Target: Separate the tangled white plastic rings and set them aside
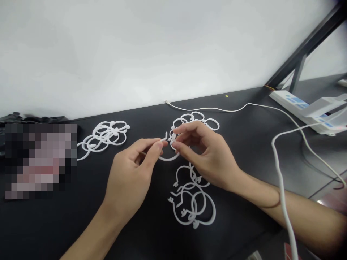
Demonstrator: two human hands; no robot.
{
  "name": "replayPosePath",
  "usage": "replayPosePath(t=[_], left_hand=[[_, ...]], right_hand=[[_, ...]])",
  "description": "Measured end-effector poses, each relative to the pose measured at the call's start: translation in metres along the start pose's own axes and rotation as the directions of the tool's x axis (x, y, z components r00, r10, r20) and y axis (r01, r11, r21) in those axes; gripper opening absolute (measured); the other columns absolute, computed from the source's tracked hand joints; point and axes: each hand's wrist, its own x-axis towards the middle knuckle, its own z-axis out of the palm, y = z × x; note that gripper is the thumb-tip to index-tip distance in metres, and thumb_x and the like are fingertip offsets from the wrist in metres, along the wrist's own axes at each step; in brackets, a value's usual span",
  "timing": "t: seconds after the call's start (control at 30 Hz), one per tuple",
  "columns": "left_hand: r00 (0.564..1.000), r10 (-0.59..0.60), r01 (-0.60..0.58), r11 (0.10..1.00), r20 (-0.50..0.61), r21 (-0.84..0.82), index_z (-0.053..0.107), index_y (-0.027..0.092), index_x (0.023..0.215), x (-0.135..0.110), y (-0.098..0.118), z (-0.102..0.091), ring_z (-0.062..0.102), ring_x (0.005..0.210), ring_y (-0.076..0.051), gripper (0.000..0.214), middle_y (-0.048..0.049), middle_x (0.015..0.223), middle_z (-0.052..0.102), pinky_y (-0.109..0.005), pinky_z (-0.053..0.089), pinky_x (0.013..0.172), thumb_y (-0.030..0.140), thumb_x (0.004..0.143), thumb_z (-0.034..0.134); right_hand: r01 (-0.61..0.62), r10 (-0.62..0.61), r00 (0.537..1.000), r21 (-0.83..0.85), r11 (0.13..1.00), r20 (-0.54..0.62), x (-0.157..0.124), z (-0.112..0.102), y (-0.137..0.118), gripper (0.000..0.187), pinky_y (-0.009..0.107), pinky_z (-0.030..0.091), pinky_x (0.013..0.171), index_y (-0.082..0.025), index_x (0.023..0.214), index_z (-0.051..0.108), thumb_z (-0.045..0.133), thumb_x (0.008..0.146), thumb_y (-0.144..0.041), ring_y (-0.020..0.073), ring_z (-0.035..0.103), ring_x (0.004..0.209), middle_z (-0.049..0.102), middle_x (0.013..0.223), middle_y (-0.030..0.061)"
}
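Between my two hands is a white plastic ring (168,159), a thin loop with a gap at its top. My left hand (132,162) pinches one bent end between thumb and forefinger. The other end, which has a small forked clasp, sits at the fingertips of my right hand (206,151), also in a pinch. The two ends are close together but apart. Below my right hand lies a loose pile of white rings (200,213), several with ends parted. More white rings (211,124) lie just beyond my right fingers, partly hidden by them.
At the left is another heap of white rings (104,135) on the black table (146,224). A blurred-out patch (40,162) and black plastic (13,117) lie farther left. A white cable (211,109) runs along the back; another (279,177) crosses my right forearm. A white device (300,110) stands right.
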Motion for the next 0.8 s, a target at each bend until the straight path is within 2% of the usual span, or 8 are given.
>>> replayPosePath(t=[0.13, 0.3, 0.4, 0.57, 0.8], left_hand=[[0.998, 0.04, -0.043, 0.998, 0.048, 0.056, 0.074, 0.029, 0.1, 0.0003, 0.0021, -0.0018, 0.067, 0.084, -0.015, 0.026, 0.0027, 0.089, 0.073, -0.021, 0.052, 0.069, 0.047, 0.088, 0.061], [0.993, 0.031, -0.04, 0.996, 0.111, 0.081, 0.072, 0.03, 0.109, 0.0016, 0.0038, -0.003, 0.067, 0.079, -0.015, 0.03, 0.0031, 0.087, 0.073, -0.022, 0.052, 0.064, 0.049, 0.09, 0.058], [0.991, 0.041, -0.052, 0.995, 0.125, 0.086, 0.072, 0.03, 0.105, 0.0019, 0.0039, -0.0032, 0.066, 0.074, -0.015, 0.028, 0.0037, 0.083, 0.072, -0.022, 0.052, 0.062, 0.048, 0.091, 0.056], [0.993, 0.058, -0.073, 0.987, 0.104, 0.144, 0.073, 0.028, 0.092, 0.0028, 0.003, -0.0037, 0.061, 0.065, -0.014, 0.027, 0.0042, 0.075, 0.069, -0.022, 0.049, 0.056, 0.046, 0.093, 0.053], [0.989, 0.114, -0.128, 0.978, 0.092, 0.163, 0.074, 0.032, 0.103, 0.0027, 0.0012, -0.0042, 0.063, 0.071, -0.015, 0.024, 0.0042, 0.079, 0.071, -0.025, 0.051, 0.069, 0.043, 0.093, 0.056]], right_hand=[[-0.012, 0.011, 1.0, 0.011, 1.0, 0.025, 0.001, -0.0016, 0.0011, 0.021, 0.027, 0.058, 0.072, -0.019, 0.106, 0.061, 0.066, 0.087, -0.024, 0.0127, 0.067, 0.08, 0.067, 0.089, 0.0012], [-0.01, 0.011, 0.999, -0.009, 1.0, 0.045, 0.001, -0.0031, 0.0004, 0.022, 0.027, 0.057, 0.07, -0.018, 0.108, 0.06, 0.065, 0.088, -0.027, 0.0122, 0.066, 0.077, 0.066, 0.087, 0.0007], [-0.006, 0.008, 0.999, -0.038, 0.999, 0.044, 0.001, -0.0045, -0.0018, 0.02, 0.028, 0.056, 0.072, -0.018, 0.109, 0.06, 0.061, 0.091, -0.028, 0.013, 0.065, 0.081, 0.067, 0.09, 0.0021], [0.036, -0.033, 0.994, -0.026, 0.999, 0.108, 0.0017, -0.0071, -0.0048, 0.022, 0.028, 0.055, 0.075, -0.018, 0.116, 0.059, 0.053, 0.095, -0.023, 0.0127, 0.064, 0.084, 0.067, 0.094, 0.003], [0.099, -0.097, 0.983, -0.005, 0.995, 0.153, 0.0018, -0.0075, -0.0043, 0.021, 0.028, 0.056, 0.08, -0.018, 0.114, 0.062, 0.056, 0.094, -0.022, 0.0136, 0.065, 0.093, 0.067, 0.105, 0.0046]])
